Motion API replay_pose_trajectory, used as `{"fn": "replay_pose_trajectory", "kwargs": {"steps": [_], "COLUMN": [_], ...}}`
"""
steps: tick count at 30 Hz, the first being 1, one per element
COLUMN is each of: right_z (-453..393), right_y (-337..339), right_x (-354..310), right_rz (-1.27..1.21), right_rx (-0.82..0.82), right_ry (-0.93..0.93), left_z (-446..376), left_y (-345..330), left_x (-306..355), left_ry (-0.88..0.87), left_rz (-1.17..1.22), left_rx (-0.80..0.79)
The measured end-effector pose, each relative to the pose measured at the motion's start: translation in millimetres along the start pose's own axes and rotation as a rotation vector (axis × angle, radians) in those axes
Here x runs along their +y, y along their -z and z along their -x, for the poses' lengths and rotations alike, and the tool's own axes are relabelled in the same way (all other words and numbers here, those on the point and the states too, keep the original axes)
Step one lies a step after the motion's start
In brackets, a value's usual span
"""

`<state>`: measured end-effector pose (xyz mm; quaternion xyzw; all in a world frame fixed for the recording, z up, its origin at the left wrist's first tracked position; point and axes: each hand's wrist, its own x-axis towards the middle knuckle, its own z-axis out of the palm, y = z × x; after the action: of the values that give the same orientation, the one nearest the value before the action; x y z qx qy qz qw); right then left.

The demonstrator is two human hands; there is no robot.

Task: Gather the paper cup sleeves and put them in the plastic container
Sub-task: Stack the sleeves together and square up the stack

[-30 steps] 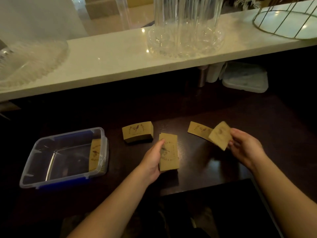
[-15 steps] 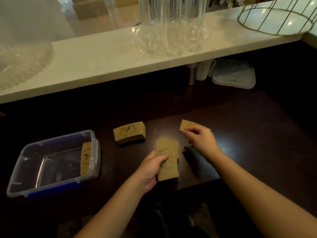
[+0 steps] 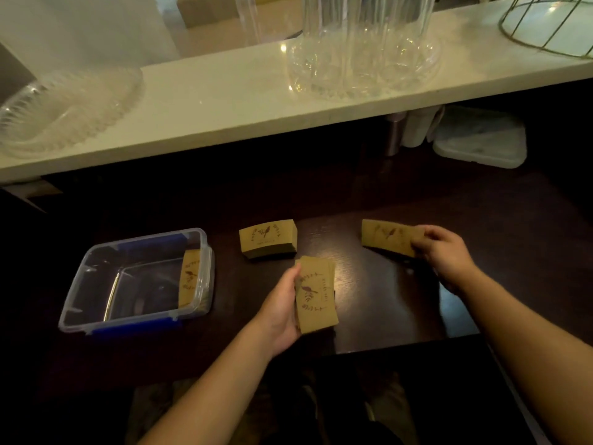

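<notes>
Gripping a stack of sleeves (image 3: 317, 297) near the tabletop's (image 3: 378, 293) front edge, the left hand (image 3: 282, 313) is closed on it. The right hand (image 3: 444, 252) pinches another sleeve (image 3: 386, 236) farther right. A third stack (image 3: 268, 238) lies between them and the plastic container (image 3: 96, 316), where one sleeve (image 3: 189, 279) leans against the right wall.

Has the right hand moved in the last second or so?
Yes. The right hand went left toward the held stack, then back right, now gripping the sleeve lying on the table.
</notes>
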<state>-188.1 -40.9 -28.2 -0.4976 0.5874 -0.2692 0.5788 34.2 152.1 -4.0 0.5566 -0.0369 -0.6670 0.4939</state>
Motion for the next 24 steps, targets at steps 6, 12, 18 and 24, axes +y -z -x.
{"fn": "replay_pose_trajectory", "kwargs": {"steps": [6,12,18,24], "right_z": [42.1,62.3,56.1,56.8], "right_y": [3.7,-26.8,-41.6,-57.9], "right_x": [-59.5,-63.6,-49.8,-42.8], "right_rz": [-0.227,0.149,0.49,0.656], "right_rx": [-0.346,-0.489,-0.444,-0.576], "right_ry": [0.036,0.153,0.29,0.255], "left_z": [-8.3,-13.7,-13.4,-13.0], "left_y": [-23.1,-47.5,-47.4,-31.1], "left_x": [0.0,-4.1,-10.8,-12.6], "left_ry": [0.09,0.133,0.091,0.086], "left_rz": [-0.029,-0.066,-0.173,-0.215], "left_rx": [-0.068,-0.189,-0.21,-0.216]}}
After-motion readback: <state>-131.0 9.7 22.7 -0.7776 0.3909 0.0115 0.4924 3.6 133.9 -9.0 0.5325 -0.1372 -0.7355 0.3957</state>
